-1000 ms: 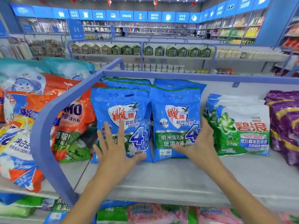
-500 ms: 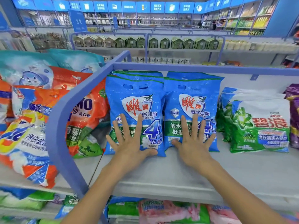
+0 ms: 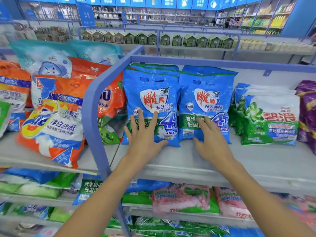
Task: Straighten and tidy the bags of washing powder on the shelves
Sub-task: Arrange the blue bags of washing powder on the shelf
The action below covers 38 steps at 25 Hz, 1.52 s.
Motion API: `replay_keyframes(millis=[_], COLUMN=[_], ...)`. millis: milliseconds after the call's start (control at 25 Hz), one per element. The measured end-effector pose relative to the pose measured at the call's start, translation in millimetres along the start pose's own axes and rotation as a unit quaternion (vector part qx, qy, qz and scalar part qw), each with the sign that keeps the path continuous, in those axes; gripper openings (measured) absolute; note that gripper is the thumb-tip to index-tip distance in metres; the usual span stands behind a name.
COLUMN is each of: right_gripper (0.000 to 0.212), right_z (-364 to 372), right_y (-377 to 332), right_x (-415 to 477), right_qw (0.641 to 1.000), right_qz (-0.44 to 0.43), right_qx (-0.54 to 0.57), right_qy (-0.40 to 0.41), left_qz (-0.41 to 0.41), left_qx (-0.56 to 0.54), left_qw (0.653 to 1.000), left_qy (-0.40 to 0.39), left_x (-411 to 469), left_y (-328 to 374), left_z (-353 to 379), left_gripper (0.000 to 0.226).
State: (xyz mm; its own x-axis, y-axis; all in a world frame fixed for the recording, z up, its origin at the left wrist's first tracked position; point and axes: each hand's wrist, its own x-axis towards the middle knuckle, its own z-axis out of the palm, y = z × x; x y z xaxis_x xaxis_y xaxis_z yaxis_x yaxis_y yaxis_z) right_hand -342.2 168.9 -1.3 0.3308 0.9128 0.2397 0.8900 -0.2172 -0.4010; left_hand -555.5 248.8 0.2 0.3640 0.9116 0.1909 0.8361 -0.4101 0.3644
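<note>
Left hand (image 3: 145,141) flat on left blue bag (image 3: 150,100); right hand (image 3: 211,142) on right blue bag (image 3: 205,100).

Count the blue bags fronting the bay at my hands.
2: the left blue bag at the left hand, the right blue bag at the right hand. Edges of more show behind both.

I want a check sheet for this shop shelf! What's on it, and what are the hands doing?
Surface: grey shelf, blue rail.
Job's things: left blue bag and right blue bag standing side by side; orange bags slumped left of the rail; green bags on the right.
Clutter: purple bag at far right.
Hands: left hand flat on left blue bag, right hand on the right one, fingers straight.
Cables: nothing seen.
Surroundings: shop shelves behind; more bags below.
</note>
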Motion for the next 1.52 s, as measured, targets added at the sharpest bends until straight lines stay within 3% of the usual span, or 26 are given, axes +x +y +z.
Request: replay_keyframes(millis=[240,480,640,960,1240,1520], right_gripper=[0.061,0.06,0.06,0.062,0.067,0.06], right_z=[-20.4,-29.9,-21.2,33.0,94.6,175.5], right_y=[-0.2,6.6,2.6,-24.3,-75.2,-95.2], right_x=[-62.4,-138.3,-191.2,-242.2,-227.8,-176.0], right_qw=[0.998,0.996,0.997,0.992,0.982,0.977], right_qz=[-0.027,-0.058,-0.064,-0.058,0.025,0.127], right_qx=[-0.014,-0.044,-0.008,0.011,0.09,0.128], right_qy=[-0.063,-0.048,-0.044,-0.109,-0.162,-0.116], left_qz=[0.021,0.026,0.031,-0.058,-0.122,-0.119], left_qx=[0.028,0.066,0.067,0.067,0.022,-0.028], left_qw=[0.999,0.997,0.997,0.992,0.988,0.988], left_qy=[-0.01,-0.028,-0.013,-0.084,-0.09,-0.089], left_x=[-49.5,-130.0,-191.5,-266.9,-266.3,-202.6], left_y=[1.2,3.4,-12.8,-74.7,-161.4,-241.7], left_z=[-17.1,-22.5,-9.5,18.9,26.1,50.7], left_gripper=[0.069,0.068,0.07,0.065,0.063,0.064])
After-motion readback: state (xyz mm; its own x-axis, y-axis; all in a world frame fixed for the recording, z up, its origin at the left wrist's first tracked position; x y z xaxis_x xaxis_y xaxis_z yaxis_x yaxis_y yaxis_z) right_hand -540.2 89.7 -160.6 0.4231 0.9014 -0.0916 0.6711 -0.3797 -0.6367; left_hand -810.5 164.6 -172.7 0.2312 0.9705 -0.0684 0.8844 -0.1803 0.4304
